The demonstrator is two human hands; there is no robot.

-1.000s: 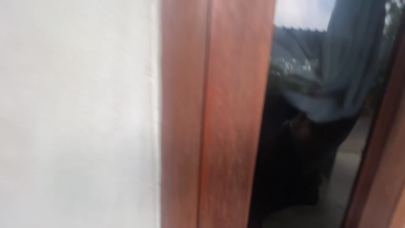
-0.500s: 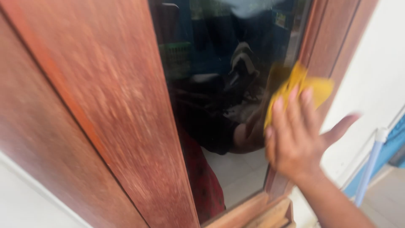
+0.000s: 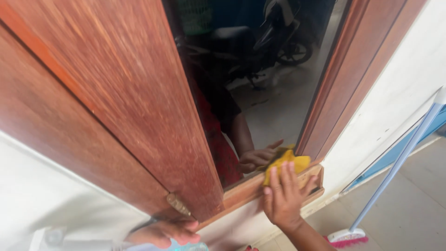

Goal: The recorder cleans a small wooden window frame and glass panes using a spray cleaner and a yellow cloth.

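From the head camera, the right hand (image 3: 283, 197) lies with fingers spread flat on a yellow cloth (image 3: 285, 163), pressing it to the bottom corner of the dark glass pane (image 3: 274, 93) where it meets the wooden sill (image 3: 246, 189). The left hand (image 3: 162, 232) (low, partly cut off) curls loosely below a brass hinge (image 3: 178, 204). A broom (image 3: 395, 167) leans against the white wall (image 3: 395, 93), right of the wooden frame (image 3: 116, 102).
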